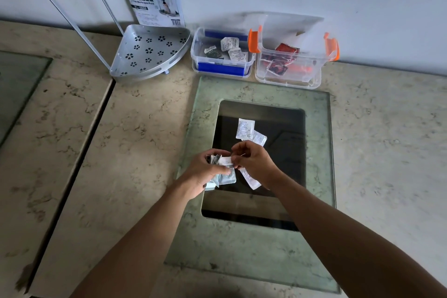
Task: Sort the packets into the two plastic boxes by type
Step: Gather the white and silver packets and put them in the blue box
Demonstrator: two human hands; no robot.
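Observation:
My left hand (205, 169) grips a bunch of white and pale blue packets (223, 178) over the glass panel. My right hand (254, 161) pinches a white packet (227, 161) at the top of that bunch, and another white packet (251, 180) hangs below its palm. Two white packets (245, 129) lie loose on the dark glass just beyond my hands. At the back, the blue-handled plastic box (197, 52) holds white and dark packets. The orange-handled plastic box (314, 77) beside it holds red packets (286, 51).
A glass panel (261, 87) with a dark opening is set in the marble counter. A metal corner rack (150, 53) and its printed card (157, 2) stand at the back left by the wall. A seam in the counter (79, 162) runs down the left.

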